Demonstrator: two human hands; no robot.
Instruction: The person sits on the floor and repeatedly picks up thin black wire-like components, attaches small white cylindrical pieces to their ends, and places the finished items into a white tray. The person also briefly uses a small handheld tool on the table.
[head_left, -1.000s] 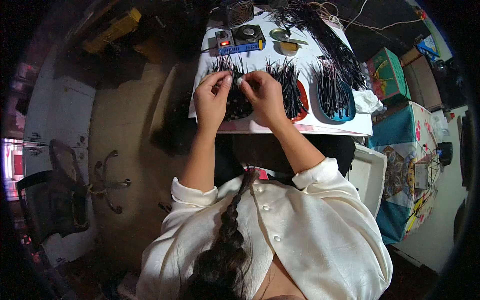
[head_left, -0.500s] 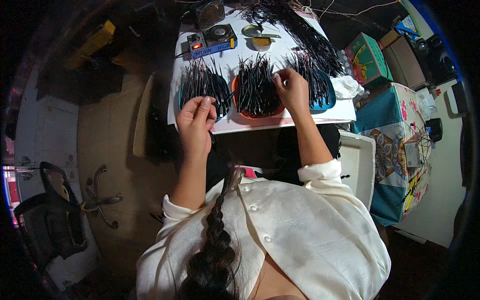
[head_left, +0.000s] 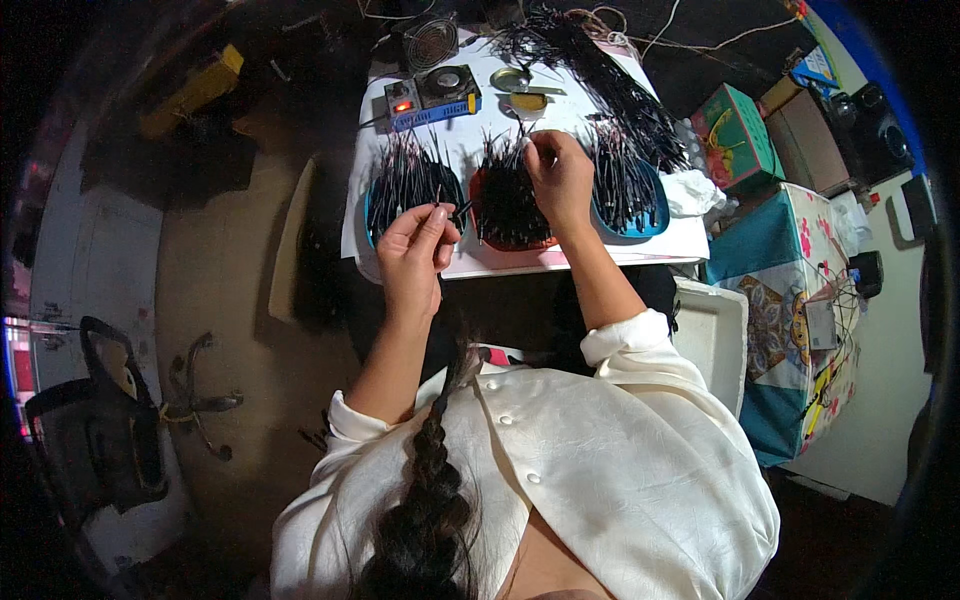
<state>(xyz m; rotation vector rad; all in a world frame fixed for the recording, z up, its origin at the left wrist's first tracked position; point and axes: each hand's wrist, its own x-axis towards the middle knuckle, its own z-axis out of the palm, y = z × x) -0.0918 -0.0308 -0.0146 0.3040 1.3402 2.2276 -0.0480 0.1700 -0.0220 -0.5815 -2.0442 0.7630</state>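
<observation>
Left hand (head_left: 412,258) pinches what looks like a thin wire lead (head_left: 438,203) between thumb and forefinger, its tip poking up near the gap between the left blue tray (head_left: 371,217) and the red tray (head_left: 520,246). The right hand (head_left: 561,180) hangs by the red tray's right side, thumb and fingers drawn together; whether a strand is caught between them I cannot tell. Since only fingertips hold the lead, a light knock could make it twist or drop among the similar black leads (head_left: 503,200) bunched in the red tray, where it would be hard to pick out. Bunches stand close on both sides of the right hand, so a sideways sweep might snag strands and drag them over a rim. Farther back, what looks like a solder pot (head_left: 432,97) shows a red light; if hot, it could burn a careless knuckle, and the tin of amber paste (head_left: 527,103) nearby could tip if brushed.
</observation>
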